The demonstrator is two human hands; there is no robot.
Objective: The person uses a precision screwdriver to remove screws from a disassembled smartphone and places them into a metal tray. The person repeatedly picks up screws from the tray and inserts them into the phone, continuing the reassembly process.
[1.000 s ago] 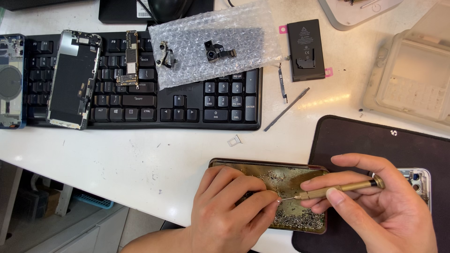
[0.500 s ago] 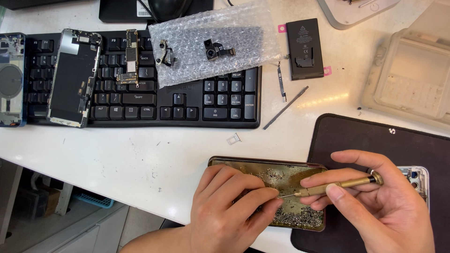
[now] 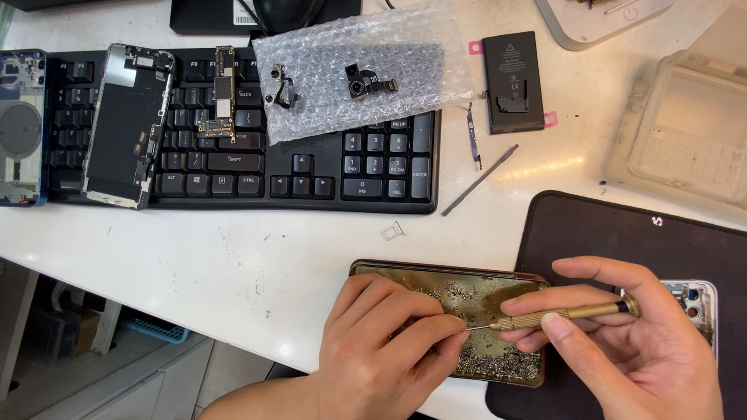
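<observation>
My right hand (image 3: 630, 350) grips a slim brass screwdriver (image 3: 560, 315), its thin tip pointing left. My left hand (image 3: 381, 350) has its fingers pinched together at that tip, over a gold metal tray (image 3: 451, 276) that holds several tiny screws; whether a screw sits between the fingers cannot be told. Both hands rest at the near edge of the white desk (image 3: 257, 257). A phone housing (image 3: 696, 299) lies partly hidden behind my right hand on a black mat (image 3: 622, 225).
A black keyboard (image 3: 327, 167) carries a phone screen (image 3: 124, 124), a logic board (image 3: 220, 93) and bubble wrap (image 3: 366, 66) with camera modules. A blue phone frame (image 3: 19, 128), battery (image 3: 512, 82), spudger (image 3: 478, 180), SIM tray (image 3: 393, 230) and beige plastic tray (image 3: 685, 140) lie around.
My left fingers have closed in slightly on the screwdriver tip and my right hand has shifted a little. Everything else stays put.
</observation>
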